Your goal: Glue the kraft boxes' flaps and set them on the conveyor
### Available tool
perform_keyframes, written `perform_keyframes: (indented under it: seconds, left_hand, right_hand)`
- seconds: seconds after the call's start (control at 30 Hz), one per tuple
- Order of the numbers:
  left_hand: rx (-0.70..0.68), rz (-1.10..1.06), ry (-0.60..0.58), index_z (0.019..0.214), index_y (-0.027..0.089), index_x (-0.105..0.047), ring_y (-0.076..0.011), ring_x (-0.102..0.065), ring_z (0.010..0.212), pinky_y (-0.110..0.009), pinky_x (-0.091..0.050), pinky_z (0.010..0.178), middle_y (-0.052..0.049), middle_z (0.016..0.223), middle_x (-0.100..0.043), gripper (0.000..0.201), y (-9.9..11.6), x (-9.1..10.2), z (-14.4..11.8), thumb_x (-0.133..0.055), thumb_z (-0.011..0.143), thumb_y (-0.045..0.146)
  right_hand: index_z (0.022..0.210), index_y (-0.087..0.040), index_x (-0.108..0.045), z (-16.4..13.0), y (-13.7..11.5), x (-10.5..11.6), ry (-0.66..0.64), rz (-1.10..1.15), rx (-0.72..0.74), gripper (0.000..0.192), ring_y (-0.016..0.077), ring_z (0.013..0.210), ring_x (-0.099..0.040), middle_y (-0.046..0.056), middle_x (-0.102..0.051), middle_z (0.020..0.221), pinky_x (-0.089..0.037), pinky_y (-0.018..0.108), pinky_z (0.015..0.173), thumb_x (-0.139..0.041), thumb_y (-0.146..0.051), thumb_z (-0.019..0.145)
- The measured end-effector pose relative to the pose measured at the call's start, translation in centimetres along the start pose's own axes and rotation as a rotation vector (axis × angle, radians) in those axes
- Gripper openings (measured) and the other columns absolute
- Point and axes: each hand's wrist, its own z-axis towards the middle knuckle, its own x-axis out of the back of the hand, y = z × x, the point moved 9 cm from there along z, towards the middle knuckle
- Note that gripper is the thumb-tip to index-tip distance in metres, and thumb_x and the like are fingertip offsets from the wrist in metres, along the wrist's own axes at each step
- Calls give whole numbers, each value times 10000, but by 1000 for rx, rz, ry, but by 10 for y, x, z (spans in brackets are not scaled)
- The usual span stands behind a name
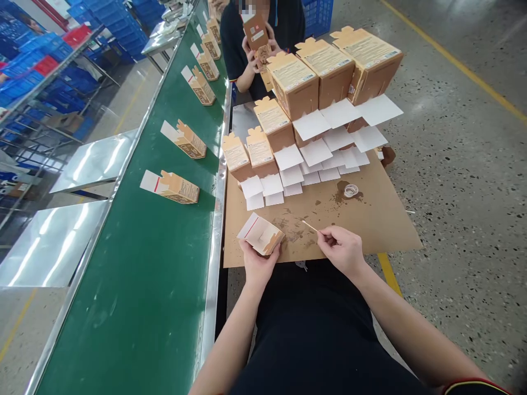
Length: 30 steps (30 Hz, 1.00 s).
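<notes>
My left hand (260,265) grips an open carton (261,235) from below. The carton tilts, with its white, red-striped flap to the upper left and its open top facing me. In my right hand (342,248) a thin cotton swab (309,225) is pinched between thumb and fingers, its tip pointing left at the carton but apart from it. Both hands are over the near edge of a brown cardboard sheet (382,219) with dark wet stains. A small clear round cap (351,190) lies on a wet patch further back.
Stacked brown cartons (294,82) with white flaps stand at the back of the sheet. To the left runs a green conveyor belt (164,285) carrying a row of open cartons (181,187). Across the table a co-worker (288,22) holds a carton. Metal shelves (53,241) line the belt's far side.
</notes>
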Motion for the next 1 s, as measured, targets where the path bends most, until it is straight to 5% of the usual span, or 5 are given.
perform_keyframes:
  seconds: [0.3, 0.5, 0.67, 0.87, 1.0]
  left_hand:
    - [58, -35, -3, 1192, 294, -509, -350, -788, 1102, -507, -669, 984, -90, 1153, -745, 783, -12, 3, 7, -1054, 639, 398]
    - [16, -65, 442, 1263, 303, -416, -357, -730, 1273, -634, -575, 1181, -100, 1336, -681, 1005, -27, 141, 56, -1096, 538, 450]
    - [131, -25, 471, 1227, 301, -351, -363, -707, 1345, -672, -517, 1229, -124, 1356, -661, 1057, -62, 219, 97, -1084, 476, 430]
    - [37, 95, 718, 1314, 293, -387, -361, -581, 1484, -643, -393, 1333, -129, 1431, -556, 916, -66, 227, 46, -991, 630, 376]
    - [-169, 0, 663, 1201, 271, -539, -323, -690, 1284, -625, -497, 1257, -71, 1235, -609, 499, -26, 179, 43, -824, 833, 451]
  right_hand:
    - [771, -258, -698, -4, -4, 12, 16, -23, -49, 265, 152, 558, -636, 11, -721, 671, -591, 280, 565, -647, -254, 1031]
    - [771, -256, -726, 0, 4, 34, 109, -32, -92, 261, 152, 520, -622, 9, -710, 645, -591, 282, 546, -688, -302, 1025]
    - [760, -250, -725, 14, 10, 41, 130, -21, -78, 278, 156, 511, -627, 8, -699, 628, -579, 292, 540, -717, -337, 1024]
    - [776, -234, -747, 18, 21, 68, 210, -73, -60, 279, 158, 496, -634, 10, -699, 619, -558, 293, 511, -743, -373, 1018]
    - [774, -235, -768, 14, 33, 95, 304, -108, -96, 272, 189, 462, -626, 37, -698, 599, -544, 336, 462, -791, -405, 985]
